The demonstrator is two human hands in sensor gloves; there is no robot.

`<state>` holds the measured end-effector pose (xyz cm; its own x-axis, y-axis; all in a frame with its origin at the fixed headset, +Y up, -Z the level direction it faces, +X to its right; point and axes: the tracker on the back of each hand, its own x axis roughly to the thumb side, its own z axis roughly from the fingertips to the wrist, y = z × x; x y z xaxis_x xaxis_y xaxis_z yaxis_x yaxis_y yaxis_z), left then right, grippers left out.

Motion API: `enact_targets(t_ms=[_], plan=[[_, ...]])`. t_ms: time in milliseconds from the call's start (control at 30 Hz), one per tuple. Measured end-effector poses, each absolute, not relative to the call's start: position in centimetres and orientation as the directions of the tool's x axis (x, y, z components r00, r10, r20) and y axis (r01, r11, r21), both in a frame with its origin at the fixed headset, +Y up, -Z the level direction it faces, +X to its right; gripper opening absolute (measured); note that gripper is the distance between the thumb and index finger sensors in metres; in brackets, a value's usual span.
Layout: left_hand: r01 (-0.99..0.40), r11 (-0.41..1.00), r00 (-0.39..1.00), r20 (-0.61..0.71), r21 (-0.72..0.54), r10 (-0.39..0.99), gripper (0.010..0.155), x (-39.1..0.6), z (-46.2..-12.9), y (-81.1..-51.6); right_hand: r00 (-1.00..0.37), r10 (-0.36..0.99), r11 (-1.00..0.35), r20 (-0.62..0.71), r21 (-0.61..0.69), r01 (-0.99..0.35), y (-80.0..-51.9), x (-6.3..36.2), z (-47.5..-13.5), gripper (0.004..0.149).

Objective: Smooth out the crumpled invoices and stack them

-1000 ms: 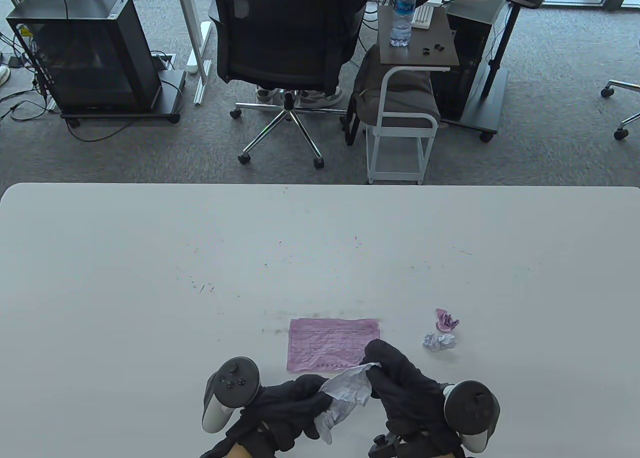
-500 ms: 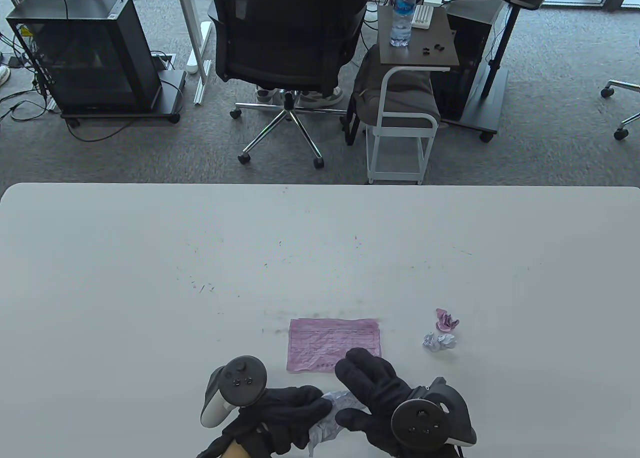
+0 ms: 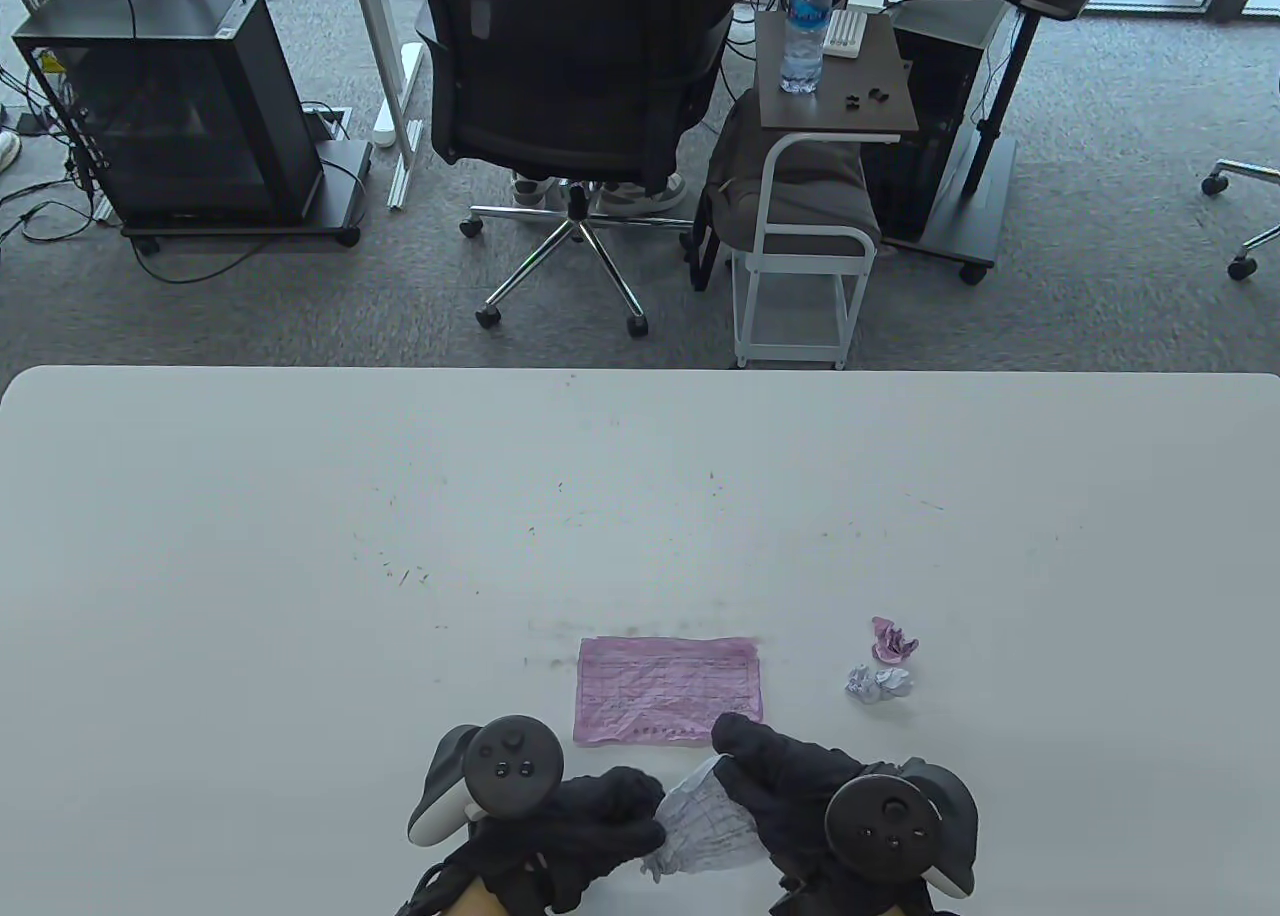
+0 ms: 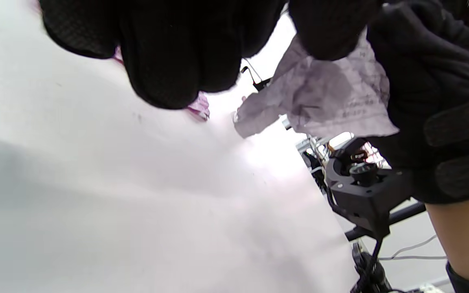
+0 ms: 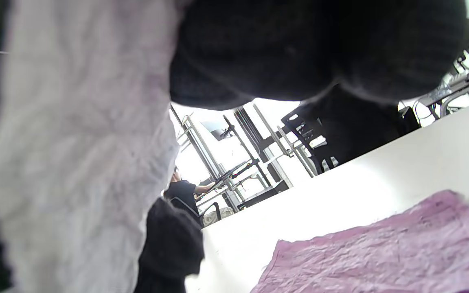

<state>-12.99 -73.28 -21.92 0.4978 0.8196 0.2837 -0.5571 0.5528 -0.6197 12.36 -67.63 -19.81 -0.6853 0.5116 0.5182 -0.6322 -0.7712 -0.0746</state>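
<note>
Table view: both hands at the near edge of the table point(image 3: 200, 516), working one pale invoice point(image 3: 705, 821) between them; left hand point(image 3: 575, 836) pinches its left side, right hand point(image 3: 790, 791) grips its right side, fingers curled on the paper; sheet half-opened, much creased; pink invoice point(image 3: 668, 691) lies flat just beyond the hands; a pink ball point(image 3: 893, 640) and a pale ball point(image 3: 878, 683) sit to the right, touching or nearly so.

Left wrist view: pale sheet point(image 4: 324, 97) held off the tabletop, hanging limp from the dark fingers point(image 4: 177, 53); thin, light, likely to tear if yanked; best taken at opposite margins and drawn outward gently.

Right wrist view: pale paper point(image 5: 79, 154) close to the lens, gloved fingers point(image 5: 299, 49) curled over it; pink sheet point(image 5: 381, 252) flat below, edges slightly raised; wide bare tabletop beyond, so ample room to spread and press; near table edge is close, so keep the sheet inboard.
</note>
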Motion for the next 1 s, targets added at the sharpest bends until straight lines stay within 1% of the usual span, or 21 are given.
enact_targets(t_ms=[33,100,133,200,233,267,300,367,433,467,533,633,700,800,833,900,967,1000], plan=[[-0.593,0.523,0.457,0.278,-0.613,0.845,0.078,-13.1,-21.9,-73.2,-0.705,0.475,-0.793,0.527,-0.090,-0.602,-67.5,12.1,-19.6,0.040],[-0.646,0.474,0.381,0.285,-0.598,0.879,0.089,-13.0,-21.8,-72.7,-0.749,0.372,-0.844,0.549,-0.137,-0.519,-67.2,11.3,-19.2,0.040],[-0.645,0.483,0.366,0.315,-0.593,0.876,0.093,-12.7,-21.6,-72.4,-0.766,0.315,-0.868,0.560,-0.156,-0.471,-67.1,10.6,-18.9,0.040],[-0.593,0.567,0.401,0.401,-0.572,0.824,0.095,-11.9,-21.1,-71.8,-0.766,0.274,-0.882,0.582,-0.166,-0.442,-66.9,9.5,-18.4,0.039],[-0.563,0.622,0.431,0.448,-0.544,0.783,0.092,-11.3,-20.8,-71.4,-0.759,0.273,-0.881,0.590,-0.163,-0.444,-66.9,8.9,-18.2,0.039],[-0.552,0.650,0.451,0.469,-0.523,0.759,0.086,-11.0,-20.6,-71.2,-0.757,0.272,-0.882,0.594,-0.160,-0.443,-66.9,8.5,-18.1,0.039],[-0.553,0.680,0.478,0.485,-0.481,0.732,0.079,-10.7,-20.4,-71.0,-0.761,0.254,-0.886,0.597,-0.171,-0.431,-66.9,8.1,-17.9,0.039],[-0.570,0.695,0.501,0.485,-0.438,0.717,0.067,-10.8,-20.5,-71.0,-0.773,0.221,-0.893,0.595,-0.195,-0.405,-66.8,8.0,-17.8,0.039],[-0.591,0.659,0.487,0.446,-0.465,0.751,0.057,-11.2,-20.8,-71.3,-0.759,0.272,-0.877,0.592,-0.171,-0.448,-66.9,8.4,-17.9,0.039],[-0.596,0.619,0.466,0.408,-0.512,0.785,0.054,-11.4,-21.0,-71.6,-0.751,0.312,-0.865,0.582,-0.153,-0.478,-67.0,8.6,-18.1,0.039],[-0.589,0.565,0.448,0.349,-0.577,0.823,0.051,-11.5,-21.3,-72.0,-0.751,0.334,-0.855,0.569,-0.153,-0.495,-67.0,9.1,-18.3,0.038],[-0.538,0.582,0.493,0.332,-0.609,0.804,0.050,-11.7,-21.6,-72.4,-0.754,0.355,-0.841,0.552,-0.164,-0.516,-66.9,10.0,-18.5,0.038],[-0.493,0.569,0.521,0.301,-0.658,0.799,0.051,-11.7,-21.7,-72.8,-0.753,0.379,-0.825,0.538,-0.172,-0.539,-66.8,10.6,-18.7,0.038],[-0.474,0.554,0.547,0.263,-0.685,0.794,0.052,-11.9,-21.9,-73.2,-0.757,0.393,-0.814,0.522,-0.185,-0.551,-66.7,11.4,-18.8,0.039],[-0.470,0.552,0.554,0.256,-0.689,0.792,0.050,-12.1,-21.9,-73.3,-0.756,0.403,-0.809,0.516,-0.185,-0.558,-66.7,11.6,-18.8,0.038],[-0.495,0.539,0.549,0.235,-0.682,0.802,0.044,-12.4,-22.1,-73.4,-0.754,0.420,-0.799,0.504,-0.189,-0.571,-66.7,12.1,-19.0,0.038],[-0.542,0.525,0.524,0.225,-0.656,0.822,0.043,-12.8,-22.2,-73.4,-0.753,0.435,-0.792,0.494,-0.188,-0.580,-66.9,12.4,-19.1,0.039],[-0.589,0.508,0.495,0.217,-0.628,0.842,0.043,-13.2,-22.3,-73.3,-0.749,0.451,-0.786,0.486,-0.181,-0.591,-67.0,12.6,-19.3,0.039]])
